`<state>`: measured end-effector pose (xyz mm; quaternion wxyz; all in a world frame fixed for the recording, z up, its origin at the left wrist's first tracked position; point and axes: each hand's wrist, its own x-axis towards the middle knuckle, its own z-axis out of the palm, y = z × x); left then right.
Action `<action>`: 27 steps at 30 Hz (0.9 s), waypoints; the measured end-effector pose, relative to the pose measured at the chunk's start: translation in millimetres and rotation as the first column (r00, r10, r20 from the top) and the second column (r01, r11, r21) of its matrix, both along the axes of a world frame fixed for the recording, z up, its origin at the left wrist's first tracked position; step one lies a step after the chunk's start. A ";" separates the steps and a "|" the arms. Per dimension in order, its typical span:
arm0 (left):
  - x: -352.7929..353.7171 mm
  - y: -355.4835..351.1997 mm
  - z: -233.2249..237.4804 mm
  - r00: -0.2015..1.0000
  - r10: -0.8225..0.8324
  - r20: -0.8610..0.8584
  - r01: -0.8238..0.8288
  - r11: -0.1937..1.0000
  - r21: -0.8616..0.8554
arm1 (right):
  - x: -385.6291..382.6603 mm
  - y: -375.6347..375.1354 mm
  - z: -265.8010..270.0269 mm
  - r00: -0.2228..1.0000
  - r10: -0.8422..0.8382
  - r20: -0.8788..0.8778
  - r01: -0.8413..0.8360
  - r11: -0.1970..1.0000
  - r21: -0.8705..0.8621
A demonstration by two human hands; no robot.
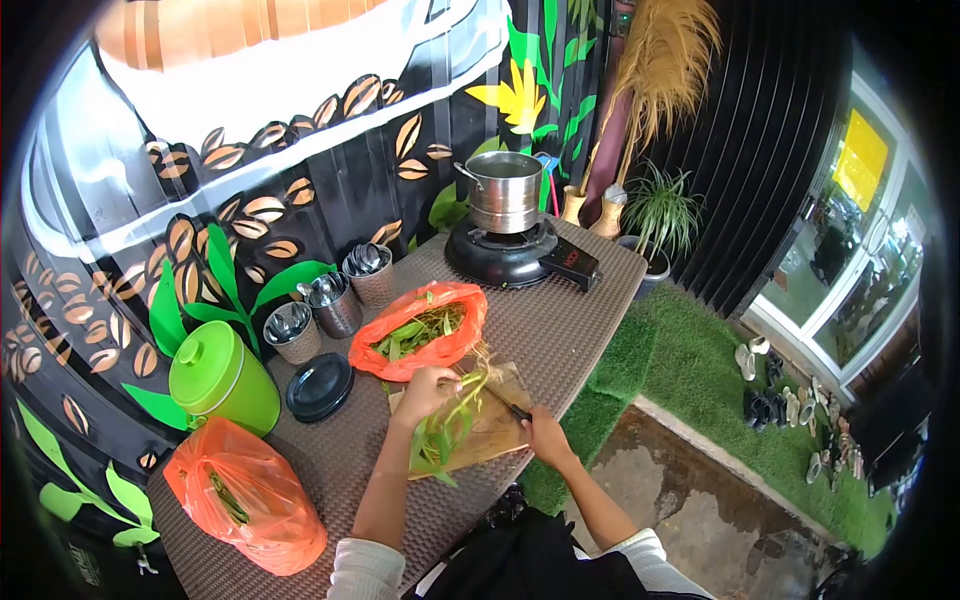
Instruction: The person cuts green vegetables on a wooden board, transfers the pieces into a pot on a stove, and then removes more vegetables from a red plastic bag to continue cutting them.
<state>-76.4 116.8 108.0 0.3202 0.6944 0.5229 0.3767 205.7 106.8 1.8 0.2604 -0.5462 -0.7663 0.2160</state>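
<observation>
My left hand [427,393] is closed around a small bunch of leafy green stalks [437,441] above a wooden cutting board [492,437]. The leaves hang toward me, while pale, stringy roots stick out at the far end. A knife [518,410] is gripped in my right hand [545,438] at the board's right edge, its blade pointing toward the stalks. Just beyond the board, an open orange plastic bag [468,323] is filled with more leafy greens [430,331].
A metal pot [502,200] sits on a black portable gas stove [480,262] at the table's far end. Along the wall stand cutlery holders [340,312], black plates [319,388] and a green lidded container [228,378]. Another orange bag [265,505] stands at the near left.
</observation>
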 end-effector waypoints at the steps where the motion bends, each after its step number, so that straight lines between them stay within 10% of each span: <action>1: 1.8 0.4 -11.7 0.996 -0.027 -0.083 0.035 0.994 0.100 | 2.8 -2.1 5.9 0.997 -0.001 -0.074 0.002 1.000 0.009; 9: 28.7 -17.6 -73.0 0.991 0.099 -0.095 -0.101 0.995 -0.015 | 23.1 -7.8 12.0 0.905 -0.239 -0.351 0.212 0.970 -0.116; 12: 23.2 -19.9 -79.9 0.938 0.297 -0.181 -0.255 0.941 0.221 | 33.2 -10.6 7.7 0.898 -0.242 -0.367 0.221 0.970 -0.100; 19: 25.1 -41.8 -85.9 0.782 0.622 -0.051 -0.620 0.765 -0.177 | 37.4 -26.2 32.0 0.937 -0.181 -0.298 0.173 0.984 -0.052; 22: 38.9 -45.3 -106.1 0.804 0.590 0.075 -0.579 0.806 -0.125 | 38.3 -32.1 44.4 0.951 -0.178 -0.252 0.158 0.983 -0.098; 27: 81.0 -63.3 -97.8 0.510 0.847 0.152 -0.854 0.478 0.204 | 46.6 -47.8 63.6 0.987 -0.075 -0.139 0.067 0.996 -0.064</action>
